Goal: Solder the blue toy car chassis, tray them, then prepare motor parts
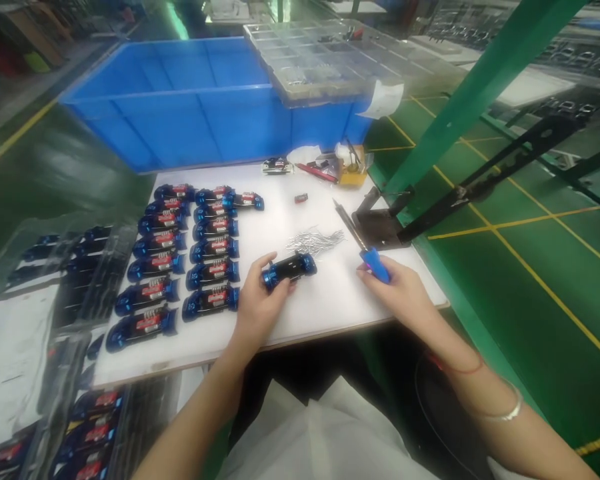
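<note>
A loose pile of thin, silver wire-like pieces [316,243] lies on the white-topped bench [325,303]. Just on the near side of the pile, the left hand [261,301] has its grip closed around a blue-and-black, car-shaped body [290,269], thumb along the near edge and fingers around the left end. The body's black face is turned up, and its far edge overlaps the pile in view; I cannot tell whether it touches the pieces.

To the right of the pile and nearer the person, the right hand [403,293] has its grip clasped on a blue-handled tool with a slender metal shaft [377,265]. The shaft slants away from the person, its pointed tip ending beyond the pile and to its right, apart from the held body.

Left of the pile stand 2 columns of blue-and-black bodies with red middles [161,243], set close together in rows. Beyond the pile lies 1 small red-and-black part [301,198]; farther beyond are a red, slim, pen-like tool [318,173] and a small yellow open box [353,175] with items in it. To the pile's right is a black metal bracket [380,228]. Farthest beyond the pile stands a large blue plastic crate [195,127], with a clear divided plastic tray [325,90] resting on it.
</note>
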Demonstrator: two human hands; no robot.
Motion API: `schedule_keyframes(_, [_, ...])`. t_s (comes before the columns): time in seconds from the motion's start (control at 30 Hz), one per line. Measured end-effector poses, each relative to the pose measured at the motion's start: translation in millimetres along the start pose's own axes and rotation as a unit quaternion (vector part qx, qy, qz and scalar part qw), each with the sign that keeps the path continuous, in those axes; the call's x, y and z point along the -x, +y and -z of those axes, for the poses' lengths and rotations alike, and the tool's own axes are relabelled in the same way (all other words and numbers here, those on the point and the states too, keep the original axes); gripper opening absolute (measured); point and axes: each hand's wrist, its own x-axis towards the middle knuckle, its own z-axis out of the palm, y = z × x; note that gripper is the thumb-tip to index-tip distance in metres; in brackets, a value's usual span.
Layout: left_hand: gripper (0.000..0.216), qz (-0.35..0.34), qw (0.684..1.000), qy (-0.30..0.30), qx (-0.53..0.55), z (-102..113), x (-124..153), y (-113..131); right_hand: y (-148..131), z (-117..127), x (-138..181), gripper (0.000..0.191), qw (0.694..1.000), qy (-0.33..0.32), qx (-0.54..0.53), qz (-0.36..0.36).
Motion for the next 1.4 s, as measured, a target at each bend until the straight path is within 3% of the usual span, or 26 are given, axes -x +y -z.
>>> schedule_keyframes(0.23, [0.056,-0.013,0.999,0.026,-0.014,-0.1,5.3,1.8,-12.8,-22.1,-27.1,0.017,0.998,-0.034,0.008,0.045])
schedule_keyframes(0.4, [0.058,-0.009,0.997,0.066,-0.032,7.5,14.1,2.2,-20.7,-31.2,-32.2,0.014,0.995,-0.067,0.026,0.066])
schedule_keyframes(0.73, [0.052,-0.023,0.995,0.074,-0.063,6.8,16.4,1.3,-27.7,-39.2,-37.2,0.014,0.989,-0.084,0.065,0.102])
schedule_keyframes(0.9, [0.055,0.001,0.995,0.071,-0.063,7.6,20.0,4.0,-11.4,-11.6,-26.1,0.021,0.992,-0.042,0.091,0.076])
schedule_keyframes(1.03, [0.061,0.014,0.996,0.068,-0.060,7.6,19.1,1.0,18.4,32.3,-2.6,0.033,0.989,0.005,0.147,0.000])
schedule_keyframes(1.17, [0.063,0.007,0.996,0.062,-0.069,7.9,16.3,-2.7,41.7,61.4,10.2,0.045,0.976,0.006,0.200,-0.081])
schedule_keyframes(1.3, [0.063,0.000,0.996,0.063,-0.071,9.0,15.6,-4.7,55.1,55.9,-4.5,0.048,0.962,0.056,0.253,-0.089])
schedule_keyframes(1.4, [0.061,-0.002,0.996,0.067,-0.059,8.9,16.2,-5.7,59.9,39.6,-20.3,0.046,0.955,0.106,0.277,-0.028])
